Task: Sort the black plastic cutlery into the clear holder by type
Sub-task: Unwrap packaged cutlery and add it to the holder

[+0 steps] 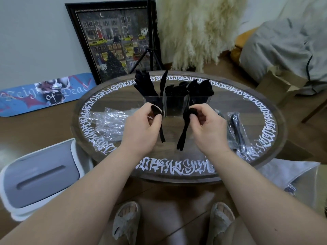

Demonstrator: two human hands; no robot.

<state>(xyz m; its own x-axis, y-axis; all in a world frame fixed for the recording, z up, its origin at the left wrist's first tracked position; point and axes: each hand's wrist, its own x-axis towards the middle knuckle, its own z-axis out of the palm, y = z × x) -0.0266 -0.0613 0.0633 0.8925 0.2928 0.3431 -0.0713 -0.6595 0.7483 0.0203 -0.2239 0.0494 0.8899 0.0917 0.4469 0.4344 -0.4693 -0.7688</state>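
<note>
From the head camera I see both hands raised over a round wooden table (177, 175) ringed with white lettering, each gripping black plastic cutlery. My left hand (141, 124) curls its fingers round the top end of one black piece (161, 136), whose handle hangs down toward the tabletop; I cannot tell which type it is. My right hand (207, 124) pinches the heads of a small bunch of black cutlery (183, 137), the handles pointing down and slightly left. Just beyond the hands stands the clear holder (174, 106), its three compartments side by side: the left one (152, 101) holds long pieces fanning upward, the middle (175, 103) and right (199, 101) ones hold further black pieces whose types I cannot make out. Crumpled clear wrapping (109, 126) lies on the table to the left; to the right, a clear packet (237, 137) with more black cutlery inside lies near the rim. A grey-lidded bin (39, 175) stands on the floor at left.
</note>
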